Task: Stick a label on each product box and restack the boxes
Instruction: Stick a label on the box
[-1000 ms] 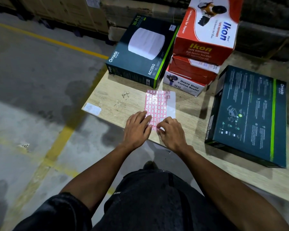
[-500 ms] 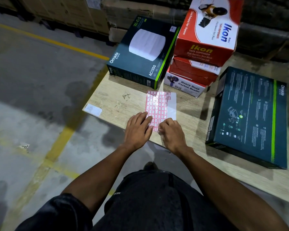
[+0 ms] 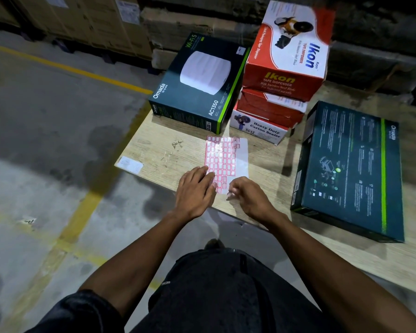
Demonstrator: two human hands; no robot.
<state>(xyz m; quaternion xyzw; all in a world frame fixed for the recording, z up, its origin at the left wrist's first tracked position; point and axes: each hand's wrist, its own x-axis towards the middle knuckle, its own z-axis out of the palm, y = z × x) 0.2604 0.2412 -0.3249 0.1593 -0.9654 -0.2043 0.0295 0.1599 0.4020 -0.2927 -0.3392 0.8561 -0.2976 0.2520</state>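
A sheet of small red-bordered labels (image 3: 222,156) lies flat on the wooden table (image 3: 168,150). My left hand (image 3: 195,191) presses its straight fingers on the sheet's near left corner. Just right of it, my right hand (image 3: 246,197) pinches a small label (image 3: 229,194) lifted off the sheet's near edge. Behind the sheet stand a dark Omada router box (image 3: 197,85) and a stack of red-and-white Ikon tape dispenser boxes (image 3: 283,68). A second dark Omada box (image 3: 351,169) lies back-side up at the right.
A white sticker (image 3: 130,164) sits on the table's left corner. The table's near edge runs diagonally under my forearms. Concrete floor with yellow lines (image 3: 82,212) lies to the left. Brown cartons (image 3: 82,18) stand at the back.
My right hand has drawn back from the sheet toward me, with a small label pinched in its fingertips. My left hand stays on the sheet.
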